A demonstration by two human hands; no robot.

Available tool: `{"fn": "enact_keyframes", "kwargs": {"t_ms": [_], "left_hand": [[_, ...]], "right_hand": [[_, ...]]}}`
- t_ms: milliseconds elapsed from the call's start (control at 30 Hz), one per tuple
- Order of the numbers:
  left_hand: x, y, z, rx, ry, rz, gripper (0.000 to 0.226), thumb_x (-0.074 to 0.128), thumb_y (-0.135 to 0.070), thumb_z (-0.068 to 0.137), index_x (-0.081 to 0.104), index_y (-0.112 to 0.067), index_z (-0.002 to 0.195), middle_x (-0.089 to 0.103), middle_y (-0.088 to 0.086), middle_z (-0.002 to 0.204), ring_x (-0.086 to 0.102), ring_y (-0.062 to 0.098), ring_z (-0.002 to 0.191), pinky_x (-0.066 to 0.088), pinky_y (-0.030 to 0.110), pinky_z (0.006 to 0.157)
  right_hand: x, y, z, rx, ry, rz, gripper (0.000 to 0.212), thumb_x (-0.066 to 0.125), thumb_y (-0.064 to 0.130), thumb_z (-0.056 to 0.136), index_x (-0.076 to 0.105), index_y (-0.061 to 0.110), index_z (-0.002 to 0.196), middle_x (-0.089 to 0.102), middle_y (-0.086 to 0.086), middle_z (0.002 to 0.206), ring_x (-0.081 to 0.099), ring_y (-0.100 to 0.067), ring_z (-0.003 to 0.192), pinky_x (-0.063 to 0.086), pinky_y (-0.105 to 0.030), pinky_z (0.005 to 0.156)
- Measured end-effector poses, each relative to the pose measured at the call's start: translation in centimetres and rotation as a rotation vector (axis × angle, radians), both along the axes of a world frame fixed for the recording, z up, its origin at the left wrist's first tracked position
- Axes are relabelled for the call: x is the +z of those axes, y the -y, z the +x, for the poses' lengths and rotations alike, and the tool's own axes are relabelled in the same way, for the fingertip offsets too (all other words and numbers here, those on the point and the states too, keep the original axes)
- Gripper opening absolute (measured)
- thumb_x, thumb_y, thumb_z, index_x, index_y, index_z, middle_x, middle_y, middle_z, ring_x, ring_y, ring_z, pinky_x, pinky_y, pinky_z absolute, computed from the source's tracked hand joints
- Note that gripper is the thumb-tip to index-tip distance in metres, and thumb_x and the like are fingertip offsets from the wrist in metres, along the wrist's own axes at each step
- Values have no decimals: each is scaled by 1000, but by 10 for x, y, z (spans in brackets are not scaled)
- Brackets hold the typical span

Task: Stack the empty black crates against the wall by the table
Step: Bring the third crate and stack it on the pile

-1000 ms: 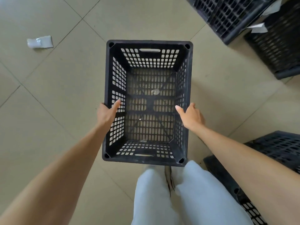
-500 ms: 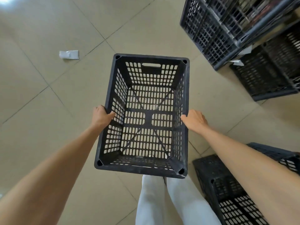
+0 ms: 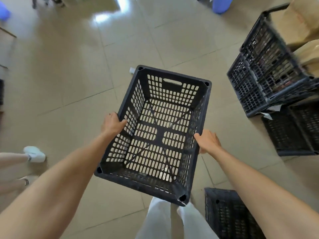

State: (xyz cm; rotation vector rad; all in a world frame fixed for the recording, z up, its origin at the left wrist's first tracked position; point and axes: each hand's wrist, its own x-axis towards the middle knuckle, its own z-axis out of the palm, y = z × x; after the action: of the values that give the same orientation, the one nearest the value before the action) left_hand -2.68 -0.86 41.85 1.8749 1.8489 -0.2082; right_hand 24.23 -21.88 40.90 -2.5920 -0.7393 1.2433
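An empty black perforated crate (image 3: 172, 78) hangs in the air in front of me, open side up and tilted a little to the right. My left hand (image 3: 112, 125) grips its left long rim, thumb inside the wall. My right hand (image 3: 208, 141) grips the right long rim. Tiled floor shows through the crate's slotted bottom. Another black crate (image 3: 227, 214) sits on the floor at the lower right, beside my legs.
At the right stand stacked black crates (image 3: 259, 80) holding brown paper sacks (image 3: 303, 23), with a low black crate (image 3: 293, 131) in front. Another person's leg and white shoe (image 3: 34, 153) are at the left edge. A blue object (image 3: 220, 5) stands at the top.
The crate has risen and swung to the right with both hands still on its rims. My view has lifted, showing more of the room, the sacks and another person's shoe.
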Motion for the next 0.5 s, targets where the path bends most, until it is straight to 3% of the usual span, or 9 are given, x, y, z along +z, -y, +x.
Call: {"fn": "enact_keyframes", "kwargs": {"t_ms": [233,300,400,500], "left_hand": [[65,43,-90,276,63,170,25,54,-23,95,60,-7,114,64,13,103,55,23,87,41,34,72],[77,60,-126,363,84,197,24,56,-26,95,62,-7,108,66,11,100,57,23,86,41,33,70],[92,91,-185,472,85,259,27,62,-34,93,64,-9,104,65,9,104,60,24,94,46,33,75],[104,125,-247,600,97,340,29,63,-27,92,64,-7,114,61,10,116,56,26,110,44,36,91]], "right_hand": [[51,10,-79,91,-92,50,29,46,32,96,61,10,86,63,-2,63,59,-13,53,44,-27,54],[58,13,-108,113,-178,32,32,46,34,95,62,8,89,69,-7,66,68,-21,56,56,-31,63],[57,19,-154,193,-248,-5,35,43,36,87,65,9,90,73,-9,62,73,-28,62,61,-42,76],[66,27,-210,282,-342,-23,32,50,31,92,64,1,94,73,-15,76,72,-33,70,62,-40,68]]}}
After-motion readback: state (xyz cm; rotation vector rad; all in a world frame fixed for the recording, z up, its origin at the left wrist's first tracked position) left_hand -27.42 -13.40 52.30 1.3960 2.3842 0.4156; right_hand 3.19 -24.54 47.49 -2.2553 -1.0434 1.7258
